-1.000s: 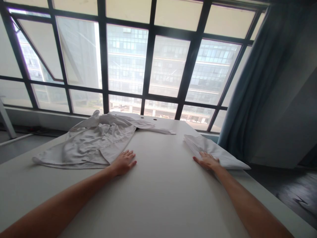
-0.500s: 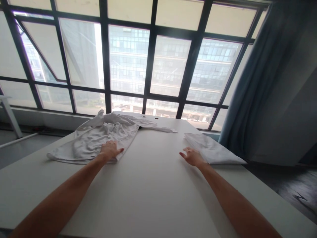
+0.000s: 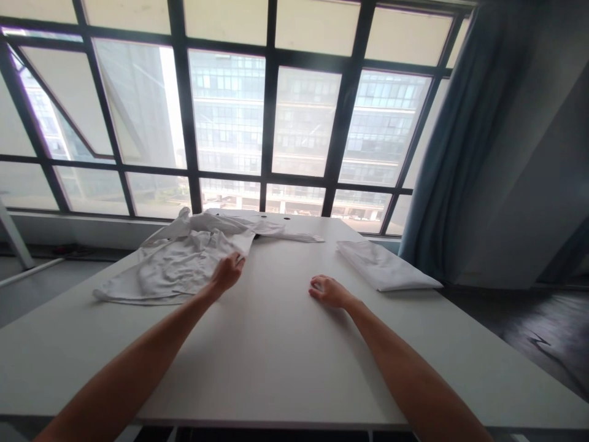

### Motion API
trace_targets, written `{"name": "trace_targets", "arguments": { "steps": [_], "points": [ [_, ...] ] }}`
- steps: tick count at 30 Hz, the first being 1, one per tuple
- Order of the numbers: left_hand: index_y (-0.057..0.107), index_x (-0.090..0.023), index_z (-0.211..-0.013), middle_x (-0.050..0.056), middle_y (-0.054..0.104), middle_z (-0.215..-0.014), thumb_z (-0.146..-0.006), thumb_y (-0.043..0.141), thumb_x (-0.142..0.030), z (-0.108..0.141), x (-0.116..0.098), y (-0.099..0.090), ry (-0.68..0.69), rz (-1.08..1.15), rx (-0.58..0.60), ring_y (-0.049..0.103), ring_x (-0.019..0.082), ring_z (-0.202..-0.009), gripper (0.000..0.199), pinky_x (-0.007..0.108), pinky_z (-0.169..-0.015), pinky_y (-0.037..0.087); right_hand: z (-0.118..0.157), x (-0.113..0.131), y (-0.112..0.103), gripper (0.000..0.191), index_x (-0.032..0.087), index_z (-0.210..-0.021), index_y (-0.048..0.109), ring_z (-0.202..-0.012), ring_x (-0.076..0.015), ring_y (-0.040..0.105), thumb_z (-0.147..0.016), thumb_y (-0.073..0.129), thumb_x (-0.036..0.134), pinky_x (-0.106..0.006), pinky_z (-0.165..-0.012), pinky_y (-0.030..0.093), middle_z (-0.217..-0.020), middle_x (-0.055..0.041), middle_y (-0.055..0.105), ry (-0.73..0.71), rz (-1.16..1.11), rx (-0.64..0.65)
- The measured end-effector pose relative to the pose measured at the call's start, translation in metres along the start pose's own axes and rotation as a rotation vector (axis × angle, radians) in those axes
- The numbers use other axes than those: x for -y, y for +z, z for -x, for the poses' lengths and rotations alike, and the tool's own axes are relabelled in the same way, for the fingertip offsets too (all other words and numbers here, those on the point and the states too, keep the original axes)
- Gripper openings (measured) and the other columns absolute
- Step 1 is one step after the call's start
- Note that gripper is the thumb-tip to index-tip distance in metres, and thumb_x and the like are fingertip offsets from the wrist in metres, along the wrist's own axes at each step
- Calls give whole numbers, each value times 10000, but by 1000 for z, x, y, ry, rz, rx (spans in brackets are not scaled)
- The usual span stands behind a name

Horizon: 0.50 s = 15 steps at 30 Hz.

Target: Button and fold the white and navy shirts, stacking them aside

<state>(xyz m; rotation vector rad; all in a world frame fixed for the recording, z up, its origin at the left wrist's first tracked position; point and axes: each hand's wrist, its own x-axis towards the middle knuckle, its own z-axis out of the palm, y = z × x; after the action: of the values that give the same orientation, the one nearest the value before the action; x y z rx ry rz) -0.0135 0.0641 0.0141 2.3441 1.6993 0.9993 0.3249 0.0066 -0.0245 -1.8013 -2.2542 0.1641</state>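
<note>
A crumpled white shirt lies spread on the left of the white table, one sleeve stretched to the right at the back. My left hand is closed on the shirt's right edge, fingers pinched together. Above the middle of the table, my right hand is loosely curled, thumb and fingers a little apart, and no cloth shows in it. To its right rests a flat folded white garment, apart from the hand.
Behind the table stands a wide window with a dark frame. A blue-grey curtain hangs at the right. Two small dark holes mark the table's far end. Its near edge runs along the bottom.
My left hand has gone from lying flat on the shirt to gripping its right edge. My right hand has moved left, away from the folded garment, its fingers curling. The view has shifted slightly.
</note>
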Motion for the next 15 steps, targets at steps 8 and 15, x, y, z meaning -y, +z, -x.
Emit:
{"name": "trace_targets", "arguments": {
  "steps": [8, 15],
  "points": [
    [641, -190, -869, -5, 614, -744, -895, 531, -450, 76, -89, -24, 493, 608, 891, 567, 144, -668, 284, 247, -608, 450, -12, -9, 16, 489, 113, -1343, 540, -1147, -233, 603, -892, 534, 301, -340, -1023, 428, -1325, -159, 592, 23, -103, -194],
    [703, -212, -1139, 42, 713, -1104, -896, 567, -411, 32, -27, -44, 360, 221, 788, 669, 224, -1014, 341, 304, -884, 502, -18, 1, 28, 628, 153, -1473, 410, -1404, -263, 364, -882, 553, 308, -403, -1146, 310, -1531, -150, 376, -17, -40, -179]
  ]
}}
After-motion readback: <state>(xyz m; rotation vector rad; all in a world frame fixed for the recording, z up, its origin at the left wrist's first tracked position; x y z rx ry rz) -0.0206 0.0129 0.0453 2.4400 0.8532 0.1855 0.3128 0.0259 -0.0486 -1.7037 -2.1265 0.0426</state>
